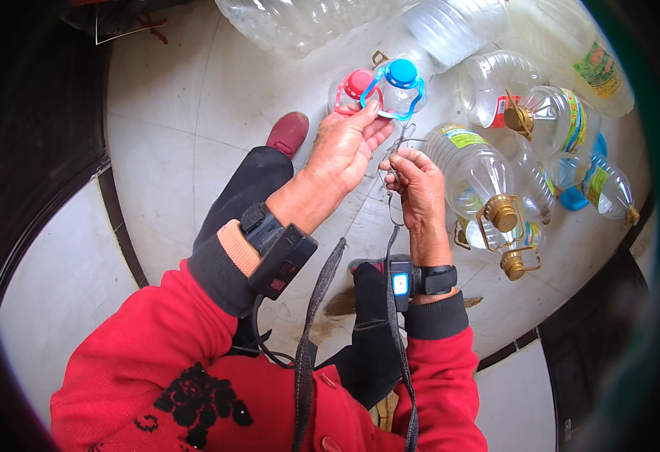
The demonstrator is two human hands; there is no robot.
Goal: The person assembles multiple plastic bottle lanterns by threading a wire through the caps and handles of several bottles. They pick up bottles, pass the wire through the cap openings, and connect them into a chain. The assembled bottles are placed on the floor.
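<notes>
My left hand pinches the lower bars of two plastic bottle handles between thumb and fingers. One is the pink handle under a red cap; the other is the blue handle under a blue cap. Their clear bottles lie beyond, mostly hidden by the handles. To the right and slightly nearer, my right hand is closed on a thin dark string. Loose loops of this string hang around its fingertips and reach up toward the blue handle. Whether it passes through the handles I cannot tell.
Several clear bottles with gold caps, such as this large bottle, lie in a pile at the right. More big bottles, one a ribbed bottle, lie at the far side. Dark straps hang before my red jacket. My shoe rests on the tiled floor.
</notes>
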